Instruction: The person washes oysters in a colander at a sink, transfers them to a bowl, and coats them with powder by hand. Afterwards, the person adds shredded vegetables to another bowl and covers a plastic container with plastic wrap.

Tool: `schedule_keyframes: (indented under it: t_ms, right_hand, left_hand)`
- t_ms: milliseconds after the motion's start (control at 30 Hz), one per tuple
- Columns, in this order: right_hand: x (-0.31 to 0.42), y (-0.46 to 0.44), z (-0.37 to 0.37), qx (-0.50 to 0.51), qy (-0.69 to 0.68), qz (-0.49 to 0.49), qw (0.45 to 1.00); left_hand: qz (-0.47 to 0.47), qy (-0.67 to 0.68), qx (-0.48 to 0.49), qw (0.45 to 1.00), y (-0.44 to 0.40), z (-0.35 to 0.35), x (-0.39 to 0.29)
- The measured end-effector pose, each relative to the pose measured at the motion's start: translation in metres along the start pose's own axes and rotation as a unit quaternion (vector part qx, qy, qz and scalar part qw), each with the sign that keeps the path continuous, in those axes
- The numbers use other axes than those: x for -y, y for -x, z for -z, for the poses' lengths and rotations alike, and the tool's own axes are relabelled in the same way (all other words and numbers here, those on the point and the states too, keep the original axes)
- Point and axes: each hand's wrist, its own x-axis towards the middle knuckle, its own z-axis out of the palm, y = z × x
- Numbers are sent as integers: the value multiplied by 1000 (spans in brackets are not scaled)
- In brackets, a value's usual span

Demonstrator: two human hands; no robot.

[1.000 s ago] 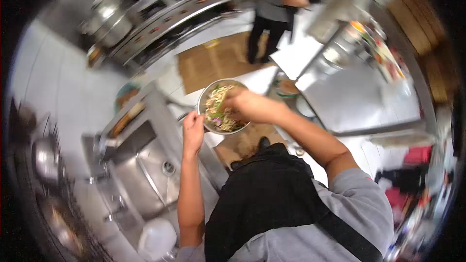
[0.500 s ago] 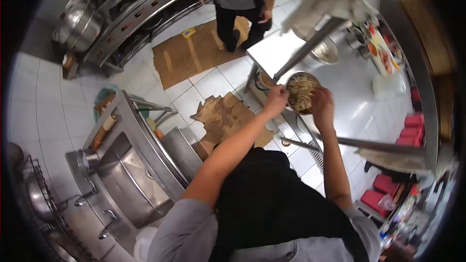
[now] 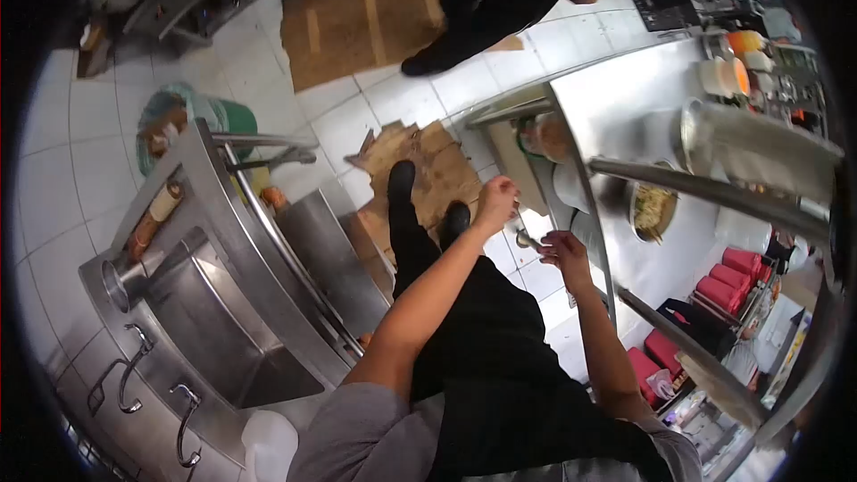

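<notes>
My left hand (image 3: 496, 204) is raised in front of my body, its fingers drawn together; anything between them is too small to make out. Lower and to the right, my right hand (image 3: 566, 259) has loosely bent fingers spread a little apart, and I see nothing held in it. Just left of its fingertips shows the rounded end of a metal bar (image 3: 527, 239); whether they touch is unclear. A metal bowl of pale shredded food (image 3: 654, 211) stands on the steel table (image 3: 636, 259) to the right, apart from both hands and partly behind a rail.
A metal rail (image 3: 696, 187) crosses above the table. Left of me is a steel sink (image 3: 219, 321) with taps (image 3: 134, 366). Flattened cardboard (image 3: 420, 165) lies on the tiled floor. Another person (image 3: 500, 0) stands ahead. Red containers (image 3: 728, 277) are at the right.
Both hands have left the bowl and come lower, nearer my body. The bowl now sits on the table. My view has shifted, and the other person stands in a different pose.
</notes>
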Motion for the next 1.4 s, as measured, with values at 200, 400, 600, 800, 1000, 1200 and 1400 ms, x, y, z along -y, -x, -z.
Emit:
schedule_keyframes:
  t_ms: [200,400,600,800,1000,1200,1400]
  right_hand:
    - [-43,-140,5,-142,-244,-84,955]
    - [-57,-170,-17,-97,-132,-107,981]
    - [-131,-133,-50,9,-36,-222,974]
    - [-150,-127,-61,83,-8,-266,960]
    - [-185,-121,-37,32,-47,-207,977]
    - [-246,-108,-32,34,-153,-134,978]
    - [-252,-106,-34,-19,-173,-91,980]
  left_hand:
    - [-16,18,-80,997,-69,82,1]
    - [-190,-41,-71,978,-165,93,-31]
    - [-286,-232,106,924,-222,63,-119]
    - [-358,-367,206,834,-249,28,-160]
    - [-372,-454,294,754,-326,-73,-151]
    - [-304,-493,337,742,-363,-124,-138]
    - [-254,-496,316,768,-376,-120,-124]
